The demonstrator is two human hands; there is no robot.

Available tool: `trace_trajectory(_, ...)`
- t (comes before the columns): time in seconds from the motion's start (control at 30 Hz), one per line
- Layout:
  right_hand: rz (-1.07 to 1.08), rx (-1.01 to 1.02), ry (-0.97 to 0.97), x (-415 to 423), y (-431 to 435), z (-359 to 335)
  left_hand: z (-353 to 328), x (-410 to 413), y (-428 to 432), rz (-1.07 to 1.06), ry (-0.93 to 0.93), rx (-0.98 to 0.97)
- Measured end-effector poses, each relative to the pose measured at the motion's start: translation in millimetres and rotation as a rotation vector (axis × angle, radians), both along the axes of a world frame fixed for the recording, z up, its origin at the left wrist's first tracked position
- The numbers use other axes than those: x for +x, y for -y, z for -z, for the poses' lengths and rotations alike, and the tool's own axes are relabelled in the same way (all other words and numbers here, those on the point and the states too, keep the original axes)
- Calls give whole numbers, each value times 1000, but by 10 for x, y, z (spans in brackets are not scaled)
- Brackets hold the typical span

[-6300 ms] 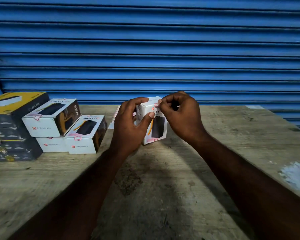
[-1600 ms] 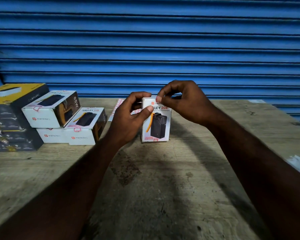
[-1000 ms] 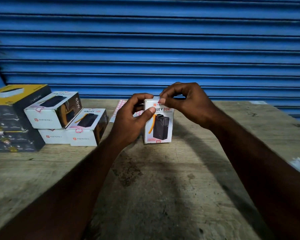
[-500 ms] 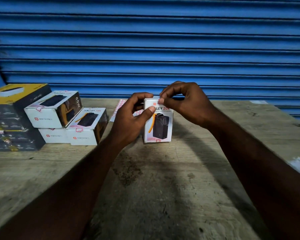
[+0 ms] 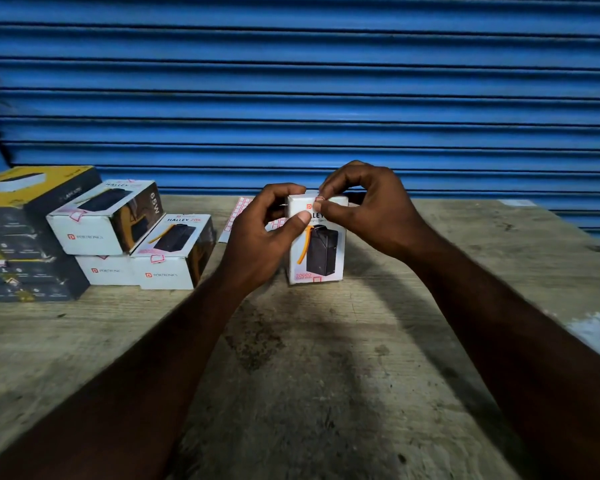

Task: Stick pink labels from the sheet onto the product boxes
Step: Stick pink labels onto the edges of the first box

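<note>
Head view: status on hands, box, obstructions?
Left hand grips upright box. Right hand pinches label at box top. Sheet lies behind; nothing blocking.

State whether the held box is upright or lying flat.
Upright: the box stands on its narrow end on the table, printed front facing the camera.

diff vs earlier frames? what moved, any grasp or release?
The white box went from tilted in the left hand to standing upright on the table. No grasp or release: the left hand still grips its left side, and the right hand still pinches a pink label at its top front edge. The stacked boxes and label sheet did not move.
</note>
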State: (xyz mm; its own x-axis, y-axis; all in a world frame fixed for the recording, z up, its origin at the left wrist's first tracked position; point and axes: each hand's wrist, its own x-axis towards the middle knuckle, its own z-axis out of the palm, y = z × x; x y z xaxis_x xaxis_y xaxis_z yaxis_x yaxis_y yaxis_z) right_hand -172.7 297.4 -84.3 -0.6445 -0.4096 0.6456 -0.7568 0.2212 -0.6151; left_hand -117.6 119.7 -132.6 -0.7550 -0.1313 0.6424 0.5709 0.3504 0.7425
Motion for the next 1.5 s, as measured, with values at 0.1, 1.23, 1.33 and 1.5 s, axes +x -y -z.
trace_trajectory(0.1, -15, -7, 1, -1, -1, -2, -7, 7, -13, -2, 5, 3)
trace_trajectory(1.23, 7, 42, 206, -17, -115, -45, -42, 5, 10, 62, 0, -19)
trace_trajectory(1.33, 5, 57, 186, 14, -81, -49, -42, 12, 3, 61, 2, -10)
trace_trajectory(1.5, -42, -10, 271, 24, -91, -43, -43, 13, -8, 75, -10, -19)
